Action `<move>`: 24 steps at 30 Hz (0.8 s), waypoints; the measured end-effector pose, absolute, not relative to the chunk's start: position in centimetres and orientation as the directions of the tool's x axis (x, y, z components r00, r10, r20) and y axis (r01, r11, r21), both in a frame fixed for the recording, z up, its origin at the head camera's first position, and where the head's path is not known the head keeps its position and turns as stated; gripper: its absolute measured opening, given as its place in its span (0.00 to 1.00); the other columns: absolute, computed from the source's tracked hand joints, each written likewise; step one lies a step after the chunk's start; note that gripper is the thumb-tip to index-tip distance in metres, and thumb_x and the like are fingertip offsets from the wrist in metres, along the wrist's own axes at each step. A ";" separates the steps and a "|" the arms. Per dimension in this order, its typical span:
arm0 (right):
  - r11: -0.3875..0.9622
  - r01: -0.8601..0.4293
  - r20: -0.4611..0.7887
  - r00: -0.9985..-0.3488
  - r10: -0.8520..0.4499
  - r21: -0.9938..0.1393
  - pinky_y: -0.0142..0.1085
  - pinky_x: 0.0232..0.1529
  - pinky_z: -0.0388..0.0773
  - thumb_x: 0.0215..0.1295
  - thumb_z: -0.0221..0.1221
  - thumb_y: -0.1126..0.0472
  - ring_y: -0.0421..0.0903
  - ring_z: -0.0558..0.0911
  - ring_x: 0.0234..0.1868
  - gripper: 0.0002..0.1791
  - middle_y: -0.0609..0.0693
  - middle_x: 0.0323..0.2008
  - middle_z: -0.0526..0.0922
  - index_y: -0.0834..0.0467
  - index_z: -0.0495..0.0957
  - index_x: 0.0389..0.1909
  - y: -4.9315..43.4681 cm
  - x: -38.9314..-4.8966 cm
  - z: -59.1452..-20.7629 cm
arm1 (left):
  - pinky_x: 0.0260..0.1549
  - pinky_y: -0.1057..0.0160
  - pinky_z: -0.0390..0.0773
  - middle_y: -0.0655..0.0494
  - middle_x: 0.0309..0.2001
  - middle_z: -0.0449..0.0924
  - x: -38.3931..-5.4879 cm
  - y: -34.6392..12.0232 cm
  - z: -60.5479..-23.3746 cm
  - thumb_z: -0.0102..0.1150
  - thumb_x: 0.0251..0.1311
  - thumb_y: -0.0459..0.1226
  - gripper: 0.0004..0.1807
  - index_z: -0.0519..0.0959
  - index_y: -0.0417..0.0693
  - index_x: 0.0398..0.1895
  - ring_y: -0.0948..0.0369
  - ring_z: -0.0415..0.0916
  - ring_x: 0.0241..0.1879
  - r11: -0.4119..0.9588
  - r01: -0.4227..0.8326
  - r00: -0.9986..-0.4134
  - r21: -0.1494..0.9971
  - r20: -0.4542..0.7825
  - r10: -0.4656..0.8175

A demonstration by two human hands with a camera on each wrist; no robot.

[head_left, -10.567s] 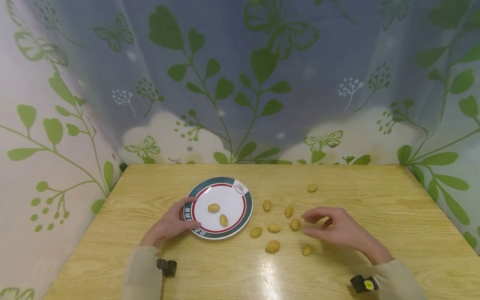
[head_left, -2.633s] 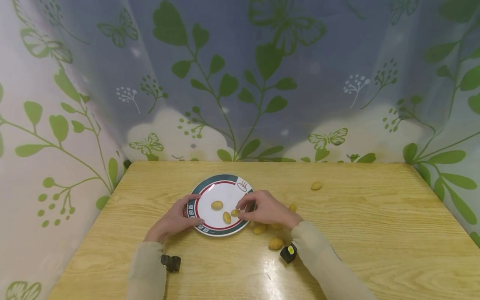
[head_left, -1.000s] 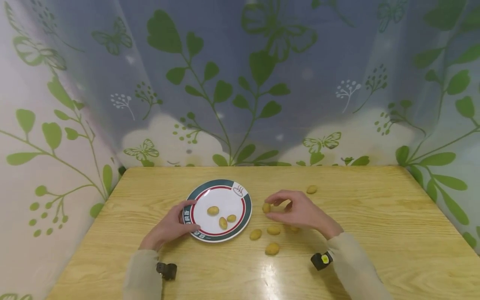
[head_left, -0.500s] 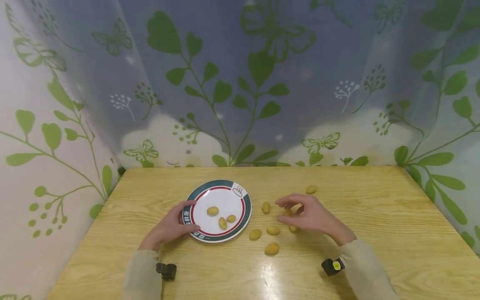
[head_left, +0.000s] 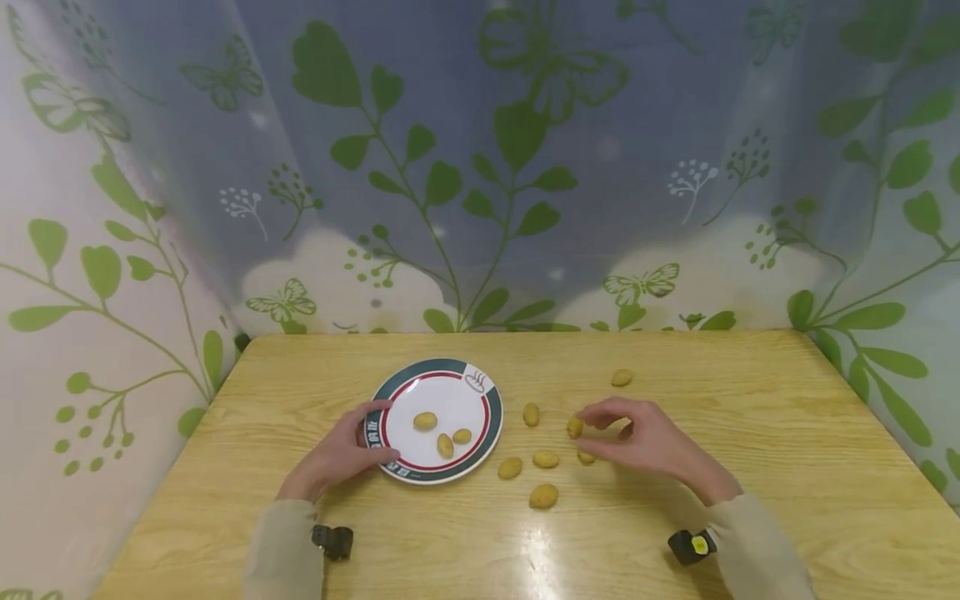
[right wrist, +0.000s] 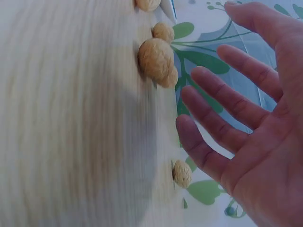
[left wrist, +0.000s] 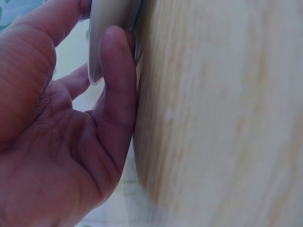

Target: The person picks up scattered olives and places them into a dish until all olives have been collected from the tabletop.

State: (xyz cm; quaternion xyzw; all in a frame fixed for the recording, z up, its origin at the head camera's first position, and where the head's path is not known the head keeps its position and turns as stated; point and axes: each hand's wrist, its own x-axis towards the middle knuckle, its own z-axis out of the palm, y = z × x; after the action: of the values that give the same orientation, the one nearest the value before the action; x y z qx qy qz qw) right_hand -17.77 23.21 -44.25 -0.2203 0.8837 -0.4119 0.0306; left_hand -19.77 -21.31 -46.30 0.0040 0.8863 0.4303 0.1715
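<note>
A white plate [head_left: 441, 400] with a blue-green and red rim lies left of centre, holding 3 small yellow-brown potatoes [head_left: 425, 421]. My left hand [head_left: 341, 450] grips its left rim, thumb and a finger over the top; in the left wrist view a finger curls along the plate [left wrist: 113, 14]. Several loose potatoes [head_left: 545, 459] lie right of the plate. My right hand [head_left: 645, 437] is above the table, thumb and fingertips parted close by a potato [head_left: 575, 427]. In the right wrist view its fingers [right wrist: 213, 90] are spread and hold nothing.
The wooden table [head_left: 450, 542] runs back to a patterned curtain [head_left: 480, 167] behind it and at both sides. One potato [head_left: 622, 377] lies apart, farther back. A black wrist camera [head_left: 333, 542] is on each wrist.
The plate held 2 potatoes at first; my right hand brought a third from the table. Since then it has moved right, from the potato beside the plate to another. My left hand stays put.
</note>
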 end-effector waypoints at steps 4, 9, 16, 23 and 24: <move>0.569 -0.357 0.116 -0.902 -0.416 -0.741 0.34 0.41 0.85 0.63 0.71 0.53 0.52 0.85 0.48 0.21 0.55 0.50 0.88 0.58 0.84 0.54 23.9 -17.5 -44.6 | 0.76 0.35 0.54 0.36 0.79 0.52 -19.9 -21.4 -46.4 0.76 0.55 0.46 0.47 0.63 0.52 0.77 0.39 0.54 0.76 0.634 -0.121 -0.945 0.764 -0.284 0.162; 0.569 -0.347 0.094 -0.900 -0.425 -0.746 0.32 0.41 0.85 0.64 0.70 0.52 0.48 0.85 0.46 0.21 0.55 0.48 0.88 0.58 0.84 0.53 24.5 -17.5 -45.0 | 0.76 0.35 0.53 0.36 0.79 0.52 -20.0 -21.5 -46.5 0.76 0.55 0.46 0.47 0.63 0.53 0.77 0.39 0.53 0.77 0.631 -0.119 -0.946 0.767 -0.281 0.163; 0.602 -0.342 0.061 -0.898 -0.436 -0.721 0.31 0.40 0.84 0.65 0.69 0.49 0.38 0.84 0.42 0.21 0.46 0.41 0.88 0.57 0.84 0.53 25.0 -17.3 -45.3 | 0.76 0.37 0.55 0.37 0.78 0.55 -20.0 -21.6 -46.7 0.76 0.55 0.44 0.46 0.63 0.52 0.76 0.41 0.55 0.76 0.599 -0.112 -0.947 0.793 -0.267 0.177; 0.610 -0.355 0.054 -0.889 -0.454 -0.708 0.31 0.39 0.83 0.65 0.68 0.48 0.33 0.83 0.40 0.20 0.43 0.38 0.87 0.55 0.84 0.53 25.1 -17.2 -45.3 | 0.76 0.37 0.56 0.38 0.77 0.56 -20.0 -21.7 -46.7 0.76 0.56 0.43 0.46 0.63 0.52 0.76 0.42 0.56 0.75 0.580 -0.116 -0.947 0.806 -0.266 0.181; 0.610 -0.354 0.052 -0.889 -0.456 -0.709 0.31 0.39 0.83 0.65 0.68 0.48 0.33 0.83 0.39 0.20 0.42 0.38 0.87 0.54 0.85 0.53 25.1 -17.3 -45.4 | 0.76 0.38 0.56 0.38 0.77 0.56 -20.0 -21.7 -46.7 0.76 0.56 0.43 0.46 0.63 0.52 0.76 0.42 0.56 0.75 0.578 -0.116 -0.947 0.808 -0.266 0.181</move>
State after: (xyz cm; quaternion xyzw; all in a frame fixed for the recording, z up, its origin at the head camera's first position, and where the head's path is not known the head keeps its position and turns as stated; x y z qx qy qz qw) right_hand -17.27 25.08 -45.39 -0.2262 0.8948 -0.3791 0.0670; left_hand -20.02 -21.65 -46.71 0.0187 0.8734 0.4589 0.1620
